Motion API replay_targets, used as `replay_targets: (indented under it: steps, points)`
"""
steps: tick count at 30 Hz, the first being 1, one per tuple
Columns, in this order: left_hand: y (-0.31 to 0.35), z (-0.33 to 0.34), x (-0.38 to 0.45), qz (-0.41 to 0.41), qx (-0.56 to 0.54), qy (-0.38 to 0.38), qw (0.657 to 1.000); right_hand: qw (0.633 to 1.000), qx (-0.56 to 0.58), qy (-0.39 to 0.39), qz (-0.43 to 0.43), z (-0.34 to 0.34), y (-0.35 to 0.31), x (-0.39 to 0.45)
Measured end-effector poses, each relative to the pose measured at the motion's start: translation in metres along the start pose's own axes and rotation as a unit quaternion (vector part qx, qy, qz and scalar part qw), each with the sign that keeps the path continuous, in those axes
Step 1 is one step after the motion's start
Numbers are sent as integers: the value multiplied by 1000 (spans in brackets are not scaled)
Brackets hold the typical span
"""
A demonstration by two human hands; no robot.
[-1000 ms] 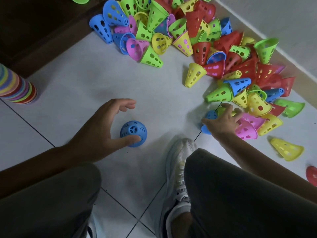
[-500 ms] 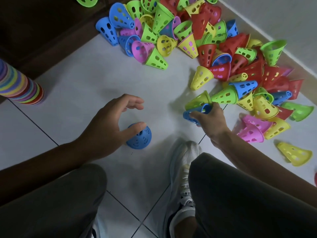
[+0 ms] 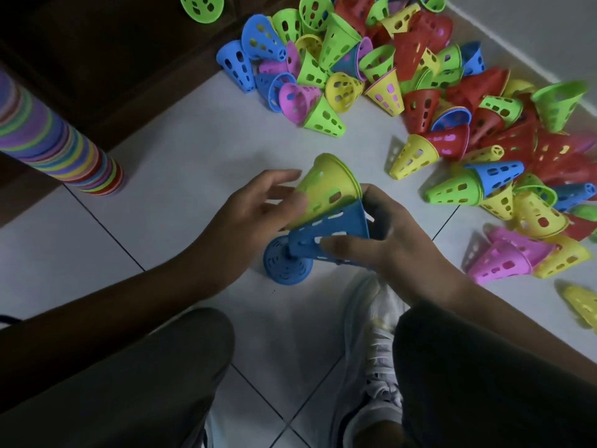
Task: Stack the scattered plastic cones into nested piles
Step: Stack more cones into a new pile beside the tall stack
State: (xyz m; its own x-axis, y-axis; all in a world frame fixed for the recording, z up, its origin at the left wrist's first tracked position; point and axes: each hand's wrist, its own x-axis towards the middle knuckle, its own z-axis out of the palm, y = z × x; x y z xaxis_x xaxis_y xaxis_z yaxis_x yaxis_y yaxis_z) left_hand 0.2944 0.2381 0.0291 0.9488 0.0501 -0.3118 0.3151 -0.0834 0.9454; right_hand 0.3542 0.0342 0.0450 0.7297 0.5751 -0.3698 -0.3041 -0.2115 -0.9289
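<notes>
One head-worn camera looks steeply down, close over the hands, knees and tiled floor (image 3: 181, 163).

A person in dark grey trousers (image 3: 484, 376) and a white lace-up sneaker (image 3: 374, 344); both forearms bare, left hand (image 3: 245, 221) and right hand (image 3: 397, 244) ungloved.
</notes>
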Motion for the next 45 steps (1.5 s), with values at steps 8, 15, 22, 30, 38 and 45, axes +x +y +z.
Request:
replay_targets:
  steps: [8, 15, 22, 30, 38, 45]
  points:
    - [18, -3, -1, 27, -2, 11, 1000, 992, -52, -106, -33, 8, -10, -5]
    - [20, -24, -4, 36, 26, 17, 999, 989, -42, -138, -37, 0, -8, -9]
    - [3, -42, -22, 4, 133, 11, 991, 993, 113, 11, 19, -26, 2, -10]
    - [-16, -14, -18, 35, 364, -46, 930, 978, 116, 125, 119, -16, 12, -6]
    - [-17, 4, -14, 58, 375, -18, 925, 963, 226, 77, 122, -5, 10, -3]
    - [-36, 15, -8, 23, 347, -45, 936, 969, 228, 42, 80, -1, 12, 3]
